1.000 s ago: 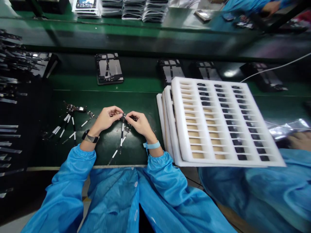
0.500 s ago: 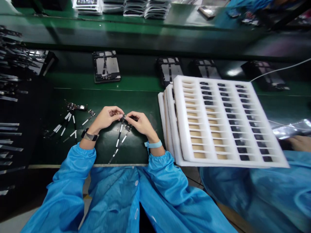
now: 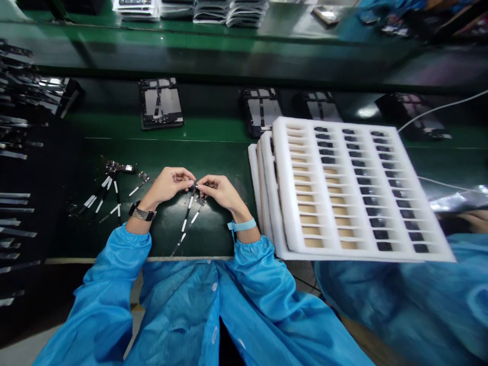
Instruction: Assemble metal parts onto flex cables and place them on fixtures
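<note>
As the blue sleeves (image 3: 114,284) cross the counter (image 3: 213,152) edge, left hand (image 3: 168,184) and right hand (image 3: 221,192) meet tip to tip, fingers of both pinched shut on the head of a flex cable (image 3: 186,216). Its striped tail trails back toward the body. Best, I'd say, to grip by the edges, light and steady, with no kink in that thin ribbon. Left, loose cables (image 3: 110,188); right, a foam tray (image 3: 358,188); farther out, frames (image 3: 160,104).
</note>
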Tool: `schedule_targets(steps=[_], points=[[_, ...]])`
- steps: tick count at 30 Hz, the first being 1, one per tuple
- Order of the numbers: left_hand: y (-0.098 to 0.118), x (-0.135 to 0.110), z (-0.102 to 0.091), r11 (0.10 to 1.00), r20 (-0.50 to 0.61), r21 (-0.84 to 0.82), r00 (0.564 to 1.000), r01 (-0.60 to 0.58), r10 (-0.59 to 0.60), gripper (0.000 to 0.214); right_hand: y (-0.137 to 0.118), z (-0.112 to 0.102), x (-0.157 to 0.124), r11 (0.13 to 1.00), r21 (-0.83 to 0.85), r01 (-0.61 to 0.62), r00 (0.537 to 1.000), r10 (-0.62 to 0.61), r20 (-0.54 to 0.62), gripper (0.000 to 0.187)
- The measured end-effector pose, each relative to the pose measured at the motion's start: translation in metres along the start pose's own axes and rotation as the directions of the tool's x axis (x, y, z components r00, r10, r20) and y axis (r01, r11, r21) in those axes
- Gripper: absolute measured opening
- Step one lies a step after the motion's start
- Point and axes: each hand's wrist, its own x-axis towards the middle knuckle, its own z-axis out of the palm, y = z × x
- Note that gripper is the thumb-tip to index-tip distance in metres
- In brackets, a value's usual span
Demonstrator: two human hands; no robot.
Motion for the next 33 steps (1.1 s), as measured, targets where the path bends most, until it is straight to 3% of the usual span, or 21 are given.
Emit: schedule_targets(steps=[17,26,30,33], points=[[0.004,-0.001,0.008,0.996,-0.011,-0.078,0.999,0.042,-0.043,0.028,0.002,-0.003,0.001,0.997,0.072,-0.04,0.998,0.037,0.043,0.043],[0.007,0.0,0.009,0.999,-0.027,-0.033,0.999,0.033,-0.034,0.032,0.001,-0.002,0.002,0.996,0.08,-0.042,0.999,0.039,0.035,0.042],[0.023,-0.004,-0.001,0.999,-0.007,0.045,1.0,0.027,-0.026,0.032,0.001,0.005,0.006,0.99,0.138,-0.033,0.999,0.031,0.019,0.046],[0.052,-0.001,-0.013,0.985,-0.056,0.173,0.998,-0.018,0.028,0.029,-0.002,0.011,0.011,0.984,0.18,0.007,0.999,0.002,-0.049,0.05]])
